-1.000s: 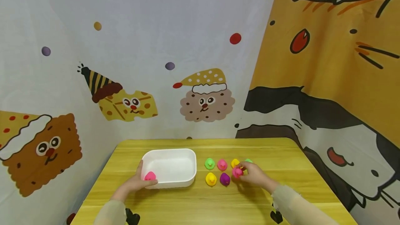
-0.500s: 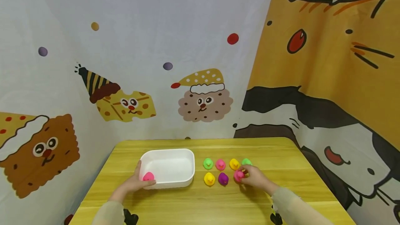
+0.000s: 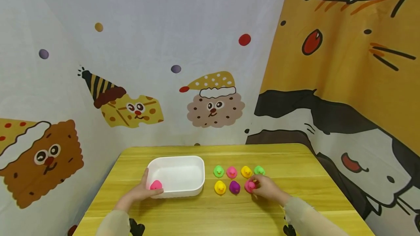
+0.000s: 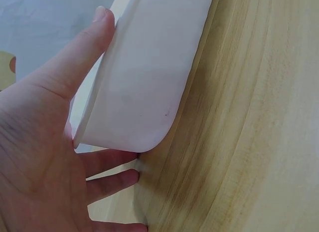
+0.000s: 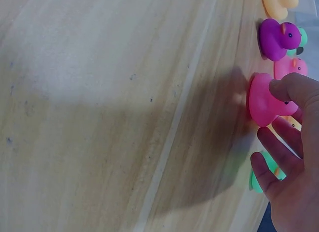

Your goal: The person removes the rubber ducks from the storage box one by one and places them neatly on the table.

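Note:
My left hand holds the near left corner of a white plastic tub. In the left wrist view the thumb lies along the tub's rim, and the other fingers reach around its end. One pink rubber duck sits inside, by that corner. On the right, my right hand pinches another pink rubber duck, which rests on the table at the right end of the front row. The right wrist view shows the thumb against this duck; the index finger is partly hidden behind it.
Beside the held duck, the front row has a purple duck and a yellow duck. Behind stand a green duck, a pink duck, a yellow duck and a green duck. The wooden table meets a cartoon-printed cloth backdrop.
My right hand has brought the pink duck slightly toward me and down, level with the front row, uncovering the back yellow and green ducks. My left hand has stayed at the tub.

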Tool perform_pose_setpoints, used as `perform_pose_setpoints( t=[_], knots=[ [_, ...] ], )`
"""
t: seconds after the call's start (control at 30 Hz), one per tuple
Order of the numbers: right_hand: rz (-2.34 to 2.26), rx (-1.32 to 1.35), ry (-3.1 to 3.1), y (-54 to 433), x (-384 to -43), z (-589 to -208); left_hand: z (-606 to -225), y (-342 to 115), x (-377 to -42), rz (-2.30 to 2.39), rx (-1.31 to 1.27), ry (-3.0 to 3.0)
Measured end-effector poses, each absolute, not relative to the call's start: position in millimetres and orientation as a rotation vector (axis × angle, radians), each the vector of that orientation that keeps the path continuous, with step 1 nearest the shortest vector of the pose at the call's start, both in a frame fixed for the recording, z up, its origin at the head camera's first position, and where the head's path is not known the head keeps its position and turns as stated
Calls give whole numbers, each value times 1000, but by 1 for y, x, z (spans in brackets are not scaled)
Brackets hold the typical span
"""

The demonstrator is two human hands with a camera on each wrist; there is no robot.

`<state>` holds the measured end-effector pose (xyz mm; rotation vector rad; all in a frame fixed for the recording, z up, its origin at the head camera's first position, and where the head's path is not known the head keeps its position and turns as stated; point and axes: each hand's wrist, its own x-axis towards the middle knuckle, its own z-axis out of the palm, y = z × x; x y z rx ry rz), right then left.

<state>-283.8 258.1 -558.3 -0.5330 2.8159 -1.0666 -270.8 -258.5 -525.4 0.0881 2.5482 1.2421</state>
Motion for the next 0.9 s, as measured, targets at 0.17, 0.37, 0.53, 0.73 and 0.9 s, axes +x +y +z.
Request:
perform_pose_setpoints(
  t=[0.17, 0.37, 0.53, 0.73, 0.9],
  knots=[
    [-1098, -534, 2797, 258, -284, -560, -525, -260, -271, 1233, 103, 2547],
    [-1085, -483, 2832, 256, -281, -553, -523, -260, -270, 1212, 104, 2546],
    [-1081, -421, 2922, 244, -279, -540, -522, -259, -270, 1208, 89, 2547],
    [-1084, -509, 2979, 219, -284, -525, -524, -260, -271, 1247, 83, 2543],
    [-1144, -594, 2943, 196, -288, -515, -526, -260, -270, 1256, 79, 2553]
  ],
)
